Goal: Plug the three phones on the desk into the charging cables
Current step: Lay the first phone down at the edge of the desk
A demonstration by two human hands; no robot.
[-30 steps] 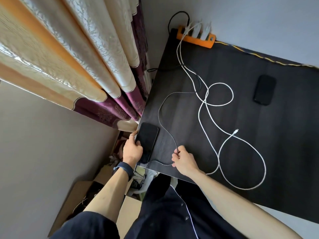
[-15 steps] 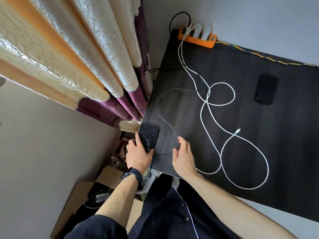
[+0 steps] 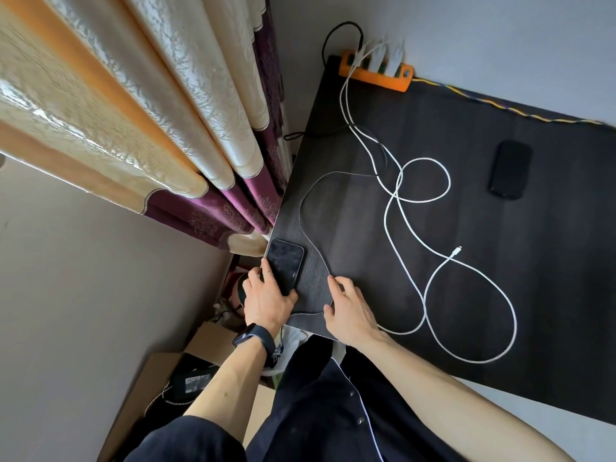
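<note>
A dark phone [image 3: 286, 264] lies face up at the near left corner of the black desk [image 3: 550, 295]. My left hand [image 3: 266, 300] grips its near end, index finger on the screen and thumb at its right side. A grey braided cable [image 3: 308, 235] loops from the orange power strip [image 3: 376, 75] down to that end; my hand hides the joint. My right hand [image 3: 348, 306] rests flat on the desk, fingers apart, with the grey cable running past its thumb. A second dark phone [image 3: 510, 170] lies at the far right. A white cable's free plug [image 3: 459, 250] lies mid-desk.
Cream and purple curtains [image 3: 200, 128] hang just left of the desk edge. A cardboard box [image 3: 156, 381] with a black adapter stands on the floor below the corner. White cable loops [image 3: 473, 315] spread over the desk's middle. A yellow-black cord [image 3: 493, 106] runs along the back edge.
The phone went from overhanging the desk edge to lying fully on the corner, carried by my left hand. My right hand stopped pinching the grey cable and flattened beside it.
</note>
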